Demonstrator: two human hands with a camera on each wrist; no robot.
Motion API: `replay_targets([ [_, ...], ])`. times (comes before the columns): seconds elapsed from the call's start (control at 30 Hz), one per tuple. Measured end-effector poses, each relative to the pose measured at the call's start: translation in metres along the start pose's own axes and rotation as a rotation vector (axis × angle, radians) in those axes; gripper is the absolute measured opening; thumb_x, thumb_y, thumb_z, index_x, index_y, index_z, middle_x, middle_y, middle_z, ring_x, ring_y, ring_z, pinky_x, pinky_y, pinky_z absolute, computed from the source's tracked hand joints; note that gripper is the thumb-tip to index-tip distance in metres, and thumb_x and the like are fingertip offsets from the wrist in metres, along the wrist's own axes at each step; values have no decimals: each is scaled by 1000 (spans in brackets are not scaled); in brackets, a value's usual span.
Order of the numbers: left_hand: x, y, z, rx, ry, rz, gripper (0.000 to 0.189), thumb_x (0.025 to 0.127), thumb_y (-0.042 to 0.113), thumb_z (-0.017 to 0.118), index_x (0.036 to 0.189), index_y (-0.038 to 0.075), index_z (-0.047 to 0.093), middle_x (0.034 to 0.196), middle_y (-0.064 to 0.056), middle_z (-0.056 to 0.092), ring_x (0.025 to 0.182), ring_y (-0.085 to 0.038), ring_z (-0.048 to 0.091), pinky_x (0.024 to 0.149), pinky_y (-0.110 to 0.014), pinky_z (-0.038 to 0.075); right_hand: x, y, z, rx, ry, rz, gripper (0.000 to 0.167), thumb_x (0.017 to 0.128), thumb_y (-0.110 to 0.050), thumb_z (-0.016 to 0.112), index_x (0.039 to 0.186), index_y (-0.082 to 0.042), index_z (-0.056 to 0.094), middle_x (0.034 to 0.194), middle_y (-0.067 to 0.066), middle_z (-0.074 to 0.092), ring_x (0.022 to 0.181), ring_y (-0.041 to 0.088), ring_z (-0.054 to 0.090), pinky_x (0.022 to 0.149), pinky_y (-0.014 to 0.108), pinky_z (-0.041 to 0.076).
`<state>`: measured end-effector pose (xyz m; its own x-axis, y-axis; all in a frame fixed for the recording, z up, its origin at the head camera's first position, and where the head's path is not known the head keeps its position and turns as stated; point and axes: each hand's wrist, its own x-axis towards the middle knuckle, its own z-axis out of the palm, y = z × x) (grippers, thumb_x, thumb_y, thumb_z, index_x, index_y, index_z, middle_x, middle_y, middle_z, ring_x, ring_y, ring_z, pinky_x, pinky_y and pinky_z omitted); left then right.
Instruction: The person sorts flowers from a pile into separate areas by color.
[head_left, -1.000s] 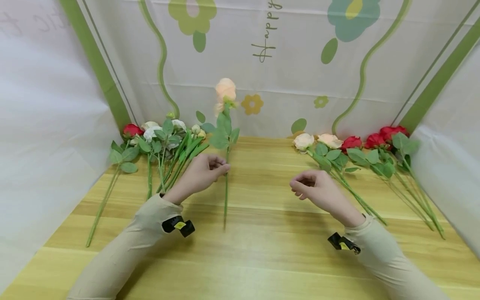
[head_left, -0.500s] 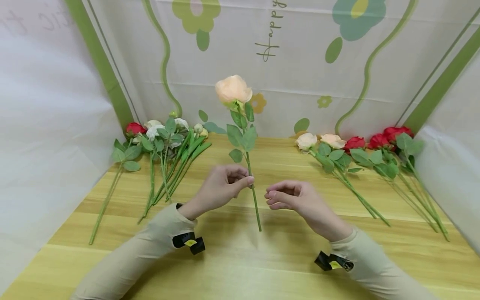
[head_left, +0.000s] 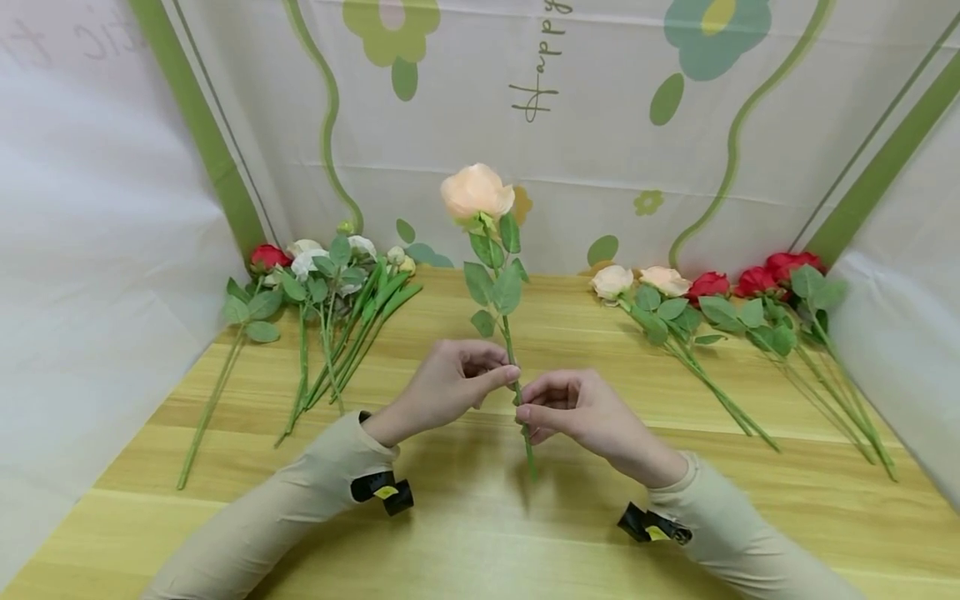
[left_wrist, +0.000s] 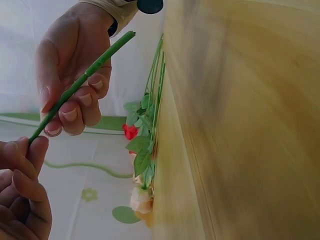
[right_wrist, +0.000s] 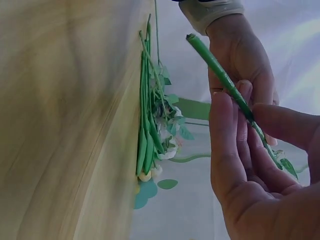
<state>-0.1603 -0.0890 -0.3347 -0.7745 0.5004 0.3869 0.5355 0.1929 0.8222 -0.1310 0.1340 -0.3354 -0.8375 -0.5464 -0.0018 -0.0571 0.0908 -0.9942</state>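
A peach rose (head_left: 477, 193) with green leaves is held nearly upright above the middle of the table, its bloom leaning slightly left. My left hand (head_left: 452, 379) pinches the stem below the leaves between thumb and fingers. Just lower, my right hand (head_left: 581, 408) holds the same stem, thumb on one side and curled fingers on the other. The cut end of the green stem (left_wrist: 95, 65) pokes out past the right hand (left_wrist: 75, 55) in the left wrist view. In the right wrist view the stem (right_wrist: 215, 65) crosses between thumb and fingertips.
On the left of the wooden table (head_left: 480, 533) lie a red rose (head_left: 268, 257), white flowers (head_left: 306, 263) and green-stemmed buds (head_left: 382, 300). At right lie peach roses (head_left: 663, 281) and several red roses (head_left: 757, 282). Fabric walls (head_left: 82, 167) enclose the sides and back.
My left hand has brought the peach rose rightward and toward me from beside the left bunch. My right hand has moved left and taken hold of the lower stem.
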Motion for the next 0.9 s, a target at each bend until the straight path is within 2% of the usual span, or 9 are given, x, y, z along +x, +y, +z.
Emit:
replay_targets([
  [0.27,1,-1,5,11,-31,-13,12,96,24,67,94,14,74,74,8,67,48,-16,49,42,-27,38,-3,1,1,-23,12,-16,16,91,-6,71,102,5,66,90,25,66,74,30,67,71,55,54],
  [0.37,1,-2,5,30,-63,-24,11,97,25,67,97,16,73,79,10,68,50,-17,53,45,-29,42,-4,0,-2,-104,19,-35,13,91,-5,71,99,4,67,88,24,65,72,31,66,68,52,55],
  [0.5,-2,-5,2,50,-124,-58,16,98,27,64,104,15,73,86,11,68,57,-20,59,51,-31,49,-6,-1,-12,-263,36,-34,10,91,-7,71,97,1,68,83,16,66,70,29,66,65,48,56],
  [0.67,-11,-12,-11,87,-156,-89,17,100,27,62,108,16,71,91,9,68,63,-28,62,54,-32,51,-14,-1,-40,-409,116,-13,10,90,-4,71,97,2,69,81,12,66,67,25,66,62,43,56],
  [0.9,-18,-21,-43,234,-118,-104,18,101,24,60,108,12,71,90,6,67,65,-19,62,55,-31,51,-33,-3,-99,-586,277,75,19,90,-3,71,104,8,67,84,14,67,67,23,67,61,38,57],
])
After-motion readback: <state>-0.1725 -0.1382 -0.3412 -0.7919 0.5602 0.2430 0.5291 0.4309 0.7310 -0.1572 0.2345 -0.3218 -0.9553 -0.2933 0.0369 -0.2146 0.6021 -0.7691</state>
